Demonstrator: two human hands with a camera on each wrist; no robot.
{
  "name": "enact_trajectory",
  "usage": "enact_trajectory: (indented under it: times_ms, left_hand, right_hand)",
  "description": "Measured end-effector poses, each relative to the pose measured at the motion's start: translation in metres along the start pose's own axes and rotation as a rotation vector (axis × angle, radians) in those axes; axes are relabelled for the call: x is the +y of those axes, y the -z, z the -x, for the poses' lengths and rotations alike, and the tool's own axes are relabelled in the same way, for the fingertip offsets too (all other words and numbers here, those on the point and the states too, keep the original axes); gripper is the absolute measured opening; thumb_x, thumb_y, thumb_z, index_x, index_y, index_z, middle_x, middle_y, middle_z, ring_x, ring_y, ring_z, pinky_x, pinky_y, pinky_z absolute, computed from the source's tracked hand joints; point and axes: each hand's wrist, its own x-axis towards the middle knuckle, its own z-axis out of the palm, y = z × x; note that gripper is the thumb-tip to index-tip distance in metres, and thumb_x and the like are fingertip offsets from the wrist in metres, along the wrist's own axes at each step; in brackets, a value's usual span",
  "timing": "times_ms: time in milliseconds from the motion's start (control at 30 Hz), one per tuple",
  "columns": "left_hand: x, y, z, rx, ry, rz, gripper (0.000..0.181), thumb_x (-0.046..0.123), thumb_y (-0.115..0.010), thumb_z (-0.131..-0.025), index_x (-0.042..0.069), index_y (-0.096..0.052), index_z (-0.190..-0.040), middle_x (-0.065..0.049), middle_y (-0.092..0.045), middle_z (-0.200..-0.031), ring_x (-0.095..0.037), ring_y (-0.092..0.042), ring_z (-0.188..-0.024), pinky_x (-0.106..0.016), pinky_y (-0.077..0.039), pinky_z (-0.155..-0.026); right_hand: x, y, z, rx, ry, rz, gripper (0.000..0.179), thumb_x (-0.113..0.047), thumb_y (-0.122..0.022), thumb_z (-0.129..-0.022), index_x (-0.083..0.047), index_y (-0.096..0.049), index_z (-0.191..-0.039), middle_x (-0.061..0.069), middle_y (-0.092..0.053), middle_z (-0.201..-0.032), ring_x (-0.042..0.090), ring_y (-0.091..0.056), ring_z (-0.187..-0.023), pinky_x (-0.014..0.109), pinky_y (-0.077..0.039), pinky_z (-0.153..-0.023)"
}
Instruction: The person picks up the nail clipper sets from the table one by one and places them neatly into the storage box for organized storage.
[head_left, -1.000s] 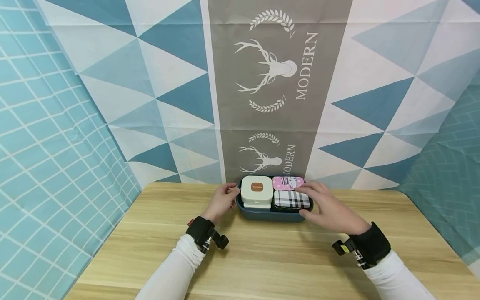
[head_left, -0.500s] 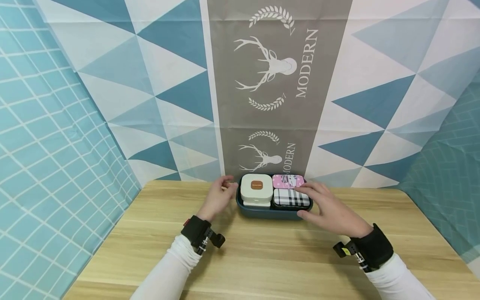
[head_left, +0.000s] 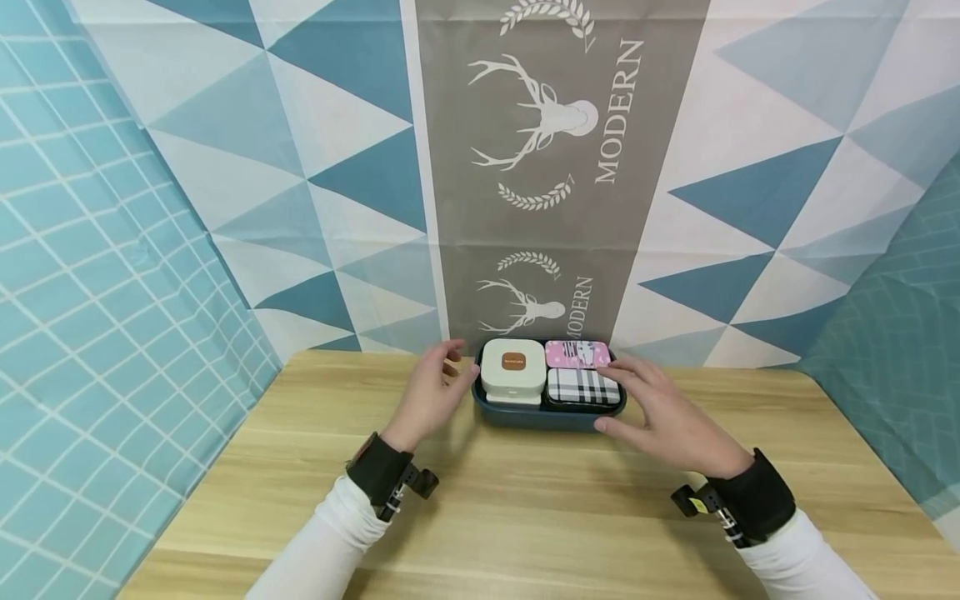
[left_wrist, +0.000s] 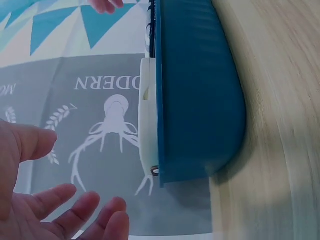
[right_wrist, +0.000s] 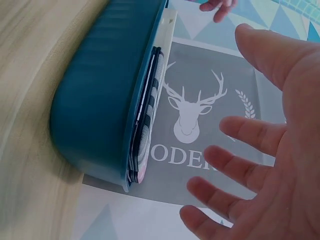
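A dark blue bin (head_left: 543, 419) stands against the back wall and holds several small cases. On its left side lies a cream square box (head_left: 513, 367) with a brown label, above another pale item. Its right side has a pink cartoon-print tin (head_left: 577, 354) behind a black-and-white plaid case (head_left: 583, 387). My left hand (head_left: 431, 387) hovers just off the bin's left end, fingers loosely bent around nothing. At the right end, my right hand (head_left: 667, 412) has its fingers spread, overlapping the bin's edge in the head view; the right wrist view shows them apart from the bin (right_wrist: 100, 95).
The wooden table (head_left: 525, 508) spreads in front of the bin. Behind it rises a patterned wall covering (head_left: 525, 225) with deer heads and triangles. A blue tile-pattern sheet (head_left: 82, 250) borders the left side, a teal sheet (head_left: 900, 350) the right.
My left hand has moved leftward, away from the bin's left end. My right hand has drawn slightly to the right. The head view has tipped down a little; the cases keep their places.
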Motion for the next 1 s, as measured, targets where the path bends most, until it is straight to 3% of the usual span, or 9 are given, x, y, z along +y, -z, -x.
enact_trajectory:
  times_ms: [267,500,600,1000]
  left_hand:
    - [0.013,0.006,0.017,0.006,-0.092,-0.13,0.056,0.025,-0.071,-0.104,0.0,-0.053,-0.15,-0.015,-0.056,-0.134,-0.034,-0.057,-0.116,-0.047,-0.05,-0.096]
    - [0.019,0.012,0.031,0.027,-0.174,-0.245,0.06,0.026,-0.076,-0.101,0.001,-0.053,-0.151,-0.017,-0.054,-0.136,-0.034,-0.054,-0.126,-0.049,-0.047,-0.107]
    - [0.019,0.015,0.036,0.033,-0.206,-0.292,0.063,0.026,-0.078,-0.099,0.001,-0.053,-0.152,-0.016,-0.054,-0.136,-0.035,-0.053,-0.125,-0.049,-0.048,-0.105]
    - [0.015,0.023,0.056,0.017,-0.252,-0.456,0.067,0.033,-0.08,-0.097,0.002,-0.055,-0.152,-0.018,-0.053,-0.144,-0.037,-0.049,-0.134,-0.055,-0.043,-0.111]
  right_hand:
    - [-0.001,0.003,0.009,-0.019,-0.054,0.01,0.083,-0.059,-0.072,-0.097,-0.008,-0.05,-0.157,0.016,-0.038,-0.163,0.04,-0.037,-0.148,0.066,-0.042,-0.111]
    - [-0.001,0.006,0.018,-0.012,-0.052,0.014,0.083,-0.059,-0.072,-0.097,-0.006,-0.049,-0.157,0.012,-0.036,-0.165,0.038,-0.035,-0.15,0.065,-0.041,-0.111]
    - [-0.001,0.008,0.022,-0.013,-0.06,0.015,0.082,-0.058,-0.071,-0.098,-0.007,-0.049,-0.158,0.011,-0.036,-0.165,0.038,-0.035,-0.15,0.065,-0.042,-0.111]
    - [-0.004,0.011,0.035,0.0,-0.074,0.086,0.079,-0.056,-0.072,-0.099,-0.009,-0.048,-0.158,0.016,-0.042,-0.16,0.042,-0.038,-0.147,0.068,-0.04,-0.11]
